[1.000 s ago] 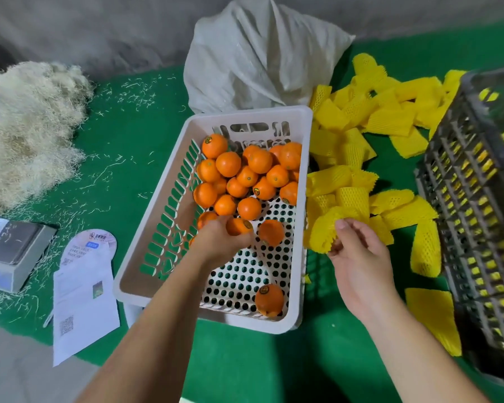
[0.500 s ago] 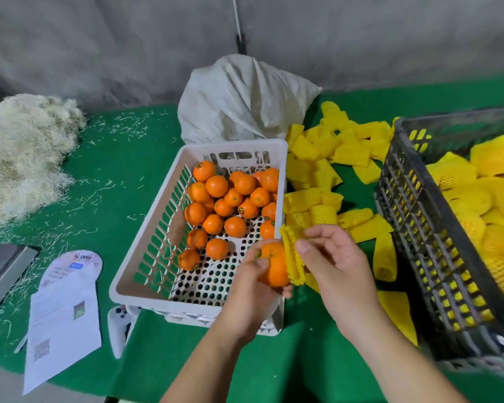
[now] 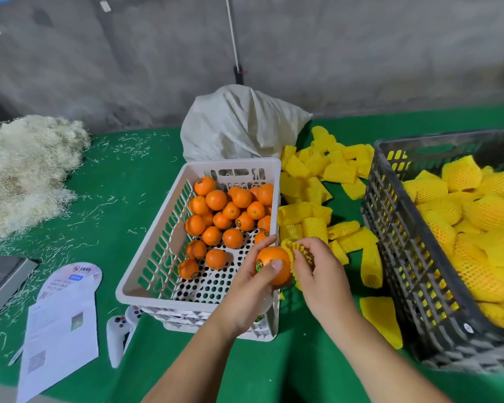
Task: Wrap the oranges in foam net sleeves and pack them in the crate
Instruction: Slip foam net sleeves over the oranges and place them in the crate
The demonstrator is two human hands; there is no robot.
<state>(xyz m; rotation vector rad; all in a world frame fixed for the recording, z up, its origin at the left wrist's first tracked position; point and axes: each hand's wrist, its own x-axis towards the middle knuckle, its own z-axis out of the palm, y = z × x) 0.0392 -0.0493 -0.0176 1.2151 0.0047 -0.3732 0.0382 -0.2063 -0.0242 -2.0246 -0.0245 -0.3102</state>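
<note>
My left hand (image 3: 252, 289) grips an orange (image 3: 274, 264) with a sticker, just above the near right corner of the white basket (image 3: 154, 257). My right hand (image 3: 317, 274) pinches a bunched yellow foam net sleeve (image 3: 298, 253) against the orange's right side. Several bare oranges (image 3: 224, 213) lie in the white basket. A dark crate (image 3: 405, 257) on the right holds several wrapped oranges (image 3: 477, 222). Loose yellow sleeves (image 3: 326, 175) are scattered between basket and crate.
A white sack (image 3: 239, 123) stands behind the basket. A heap of pale wood wool (image 3: 24, 170) lies at the left on the green table (image 3: 114, 184). Near the front left are paper leaflets (image 3: 61, 321), a scale (image 3: 0, 280) and a white controller (image 3: 120, 333).
My left hand took an orange out of the basket and brought it to the right corner. My right hand lifted a sleeve from the pile to the orange. The view tilted up.
</note>
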